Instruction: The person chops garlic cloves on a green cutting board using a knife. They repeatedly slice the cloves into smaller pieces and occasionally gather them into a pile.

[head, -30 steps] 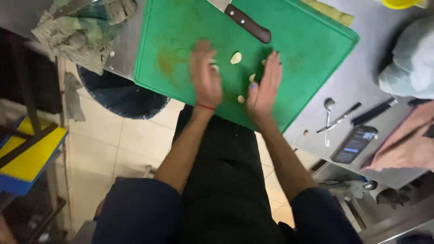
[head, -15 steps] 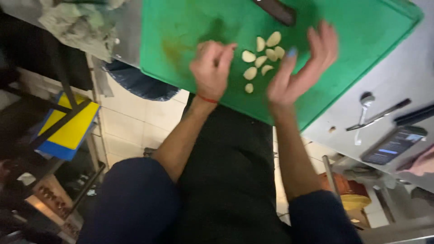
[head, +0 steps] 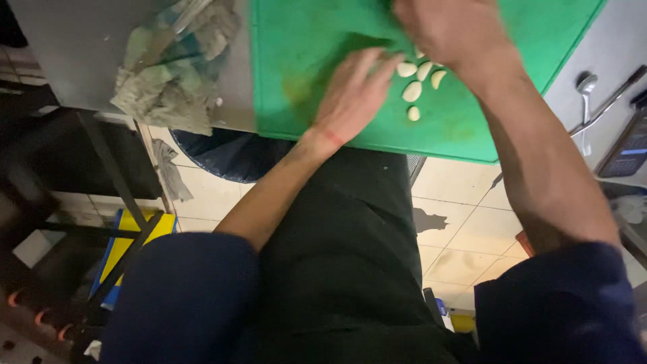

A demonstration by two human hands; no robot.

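Head view: peeled garlic cloves (head: 416,84) lie clustered on my green cutting board (head: 323,40). My left hand (head: 354,94) rests flat, fingers extended, touching them; my right hand (head: 448,30) hovers loosely open above, beside crumpled rags (head: 178,67).

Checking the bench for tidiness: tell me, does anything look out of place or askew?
Yes: a crumpled cloth hangs over the counter's front edge beside the green cutting board. The board sits skewed. The garlic cloves lie gathered between both hands.
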